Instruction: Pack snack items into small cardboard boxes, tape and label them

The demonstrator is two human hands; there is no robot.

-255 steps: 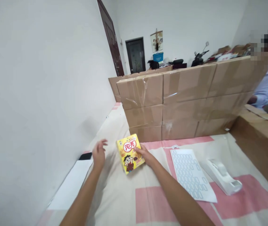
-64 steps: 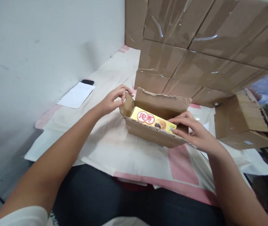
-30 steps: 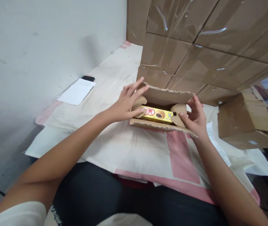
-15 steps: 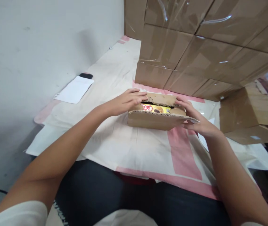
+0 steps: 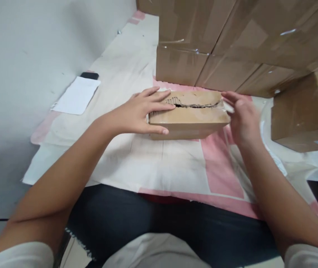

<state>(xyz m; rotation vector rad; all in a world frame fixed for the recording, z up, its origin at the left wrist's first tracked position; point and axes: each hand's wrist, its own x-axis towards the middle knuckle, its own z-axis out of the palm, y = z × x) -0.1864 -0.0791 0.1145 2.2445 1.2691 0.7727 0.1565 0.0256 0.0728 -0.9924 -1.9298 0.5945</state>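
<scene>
A small cardboard box [image 5: 188,130] lies in front of me, its two top flaps folded down to a ragged, torn seam with a narrow dark gap. My left hand [image 5: 140,111] rests spread over the left end, fingers on the top and thumb along the front upper edge. At the right end is my right hand [image 5: 244,117], slightly blurred. Its forefinger reaches the far right corner, while the other fingers are bent and partly hidden. The box's contents are hidden under the flaps.
Taped cardboard boxes [image 5: 183,67] form a wall behind the small box. Another carton [image 5: 301,111] stands at the right. White paper [image 5: 77,95] and a black object [image 5: 90,76] lie left on the pink-and-white cloth [image 5: 172,167]. A wall [image 5: 35,74] bounds the left side.
The flaps have come down and now cover the yellow printed packaging that showed inside. My left hand has moved onto the box top; my right hand has shifted to its right end. The view has tilted down.
</scene>
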